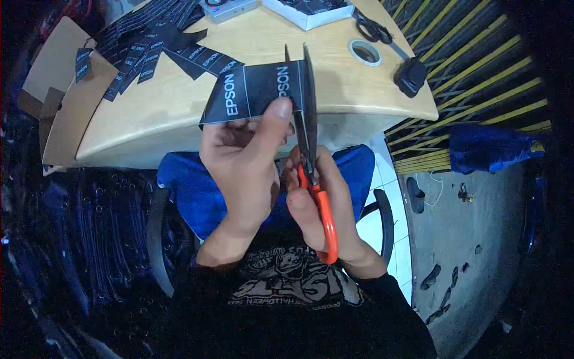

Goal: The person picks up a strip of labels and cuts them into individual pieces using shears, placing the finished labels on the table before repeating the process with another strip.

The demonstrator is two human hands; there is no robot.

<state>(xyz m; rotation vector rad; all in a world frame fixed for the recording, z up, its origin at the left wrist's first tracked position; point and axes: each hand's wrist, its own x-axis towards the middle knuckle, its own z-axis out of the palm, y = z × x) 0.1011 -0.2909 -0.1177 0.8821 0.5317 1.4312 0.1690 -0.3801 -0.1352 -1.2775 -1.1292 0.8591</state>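
A: Right, grips first. Left hand (245, 161) is closed on the EPSON label sheet (254, 90), thumb (276, 122) on top and fingers beneath, pinching its near edge.

B: And the right hand (317, 209)?

A: Wrapped tight around the orange loops of the scissors (312, 154). The blades stand parted, tips pointing away from the body, with the sheet's right end fed between them.

B: Why are the hands so close together?

A: My reading: the thumb pins the sheet just beside the blades so the thin stock stays flat and doesn't fold at the cut line. The sheet is held up off the table (179, 113), over its near edge, apart from what lies there.

B: What's beyond the grip?

A: Past the sheet and to its left, a pile of cut labels (149, 48) with the same white lettering. Further off, right of the blades: a tape roll (365, 52), black-handled scissors (372, 28), and a dark lump (411, 76) I can't identify. A white box (305, 15) sits at the far edge, cut off by the frame.

B: Anything hidden?

A: The left fingers are under the sheet, unseen. The right fingers in the loops are mostly covered. I can't tell whether the lower blade touches the sheet. The thin white lines between the printed words are faint. Beneath the hands there's a blue chair seat (185, 191). Left of it is too dark to read.
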